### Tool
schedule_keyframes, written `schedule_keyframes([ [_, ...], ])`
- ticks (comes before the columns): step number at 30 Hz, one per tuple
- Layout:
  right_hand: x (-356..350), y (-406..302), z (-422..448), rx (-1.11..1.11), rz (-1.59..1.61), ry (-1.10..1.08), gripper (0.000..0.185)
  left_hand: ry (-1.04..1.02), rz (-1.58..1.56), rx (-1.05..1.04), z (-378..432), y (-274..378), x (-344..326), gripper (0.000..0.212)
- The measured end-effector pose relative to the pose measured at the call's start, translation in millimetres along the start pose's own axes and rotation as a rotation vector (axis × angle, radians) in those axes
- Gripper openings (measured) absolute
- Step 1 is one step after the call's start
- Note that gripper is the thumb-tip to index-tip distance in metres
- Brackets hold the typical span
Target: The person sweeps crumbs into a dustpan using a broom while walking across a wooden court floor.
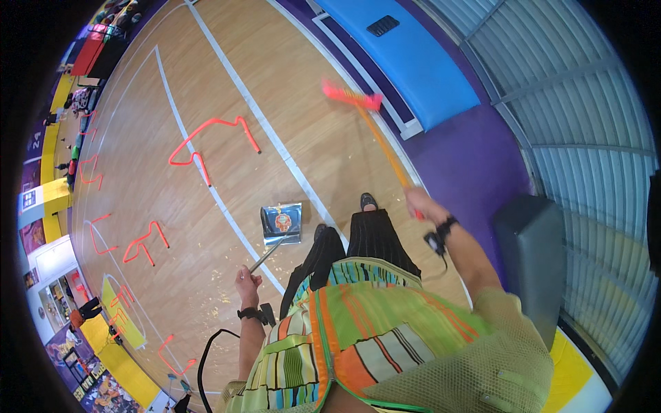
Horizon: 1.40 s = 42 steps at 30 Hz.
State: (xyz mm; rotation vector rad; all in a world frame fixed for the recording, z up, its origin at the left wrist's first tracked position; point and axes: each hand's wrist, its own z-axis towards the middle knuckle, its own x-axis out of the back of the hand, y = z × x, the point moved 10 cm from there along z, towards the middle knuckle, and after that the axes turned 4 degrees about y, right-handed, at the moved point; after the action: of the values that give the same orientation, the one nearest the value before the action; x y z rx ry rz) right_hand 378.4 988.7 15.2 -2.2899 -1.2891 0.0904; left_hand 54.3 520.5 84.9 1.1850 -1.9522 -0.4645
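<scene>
My right hand [421, 202] grips the orange handle of a broom. The broom's pink-red head [353, 97] is blurred and lies near the white line by the blue padded bench. Closed round a thin metal handle is my left hand [248, 284]. That handle runs to a dustpan-like tin [281, 223] with a dark, shiny face and a printed picture, on the wooden floor left of my shoes; how the two are joined cannot be told. Small pale crumbs [222, 294] are scattered on the floor beside my left hand and around the pan.
Red bent-tube hurdles [213, 121] stand on the court at the left. A blue padded bench [413, 57] with a black object [383, 26] on it is at upper right. A grey padded block [532, 263] and corrugated wall [583, 124] are at right. People are far left.
</scene>
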Motion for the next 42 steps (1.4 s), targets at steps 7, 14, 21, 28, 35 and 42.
schedule_keyframes([
  [7,25.6,38.9,-119.5,-0.146,0.349,-0.111,0.032,-0.001,0.022,0.011,-3.3,-6.7,-42.0,0.028],
  [14,33.8,-28.1,-37.0,0.152,0.27,-0.073,0.038,-0.09,-0.025,-0.022,-5.8,-1.1,-56.2,0.029],
  [21,11.0,-29.6,-1.9,0.027,0.48,-0.107,0.035,-0.141,-0.097,-0.018,-12.7,-17.7,-42.4,0.029],
  [28,-0.8,18.1,-114.4,-0.193,0.711,-0.275,0.028,-0.128,-0.139,-0.047,-7.1,-35.7,-28.5,0.025],
  [35,3.2,24.7,-112.2,-0.195,0.48,-0.01,0.029,-0.051,-0.126,-0.009,24.9,-62.6,-2.4,0.028],
  [42,-73.7,36.2,-134.9,-0.225,0.165,-0.222,0.027,-0.013,0.182,-0.139,33.6,-76.2,21.6,0.031],
])
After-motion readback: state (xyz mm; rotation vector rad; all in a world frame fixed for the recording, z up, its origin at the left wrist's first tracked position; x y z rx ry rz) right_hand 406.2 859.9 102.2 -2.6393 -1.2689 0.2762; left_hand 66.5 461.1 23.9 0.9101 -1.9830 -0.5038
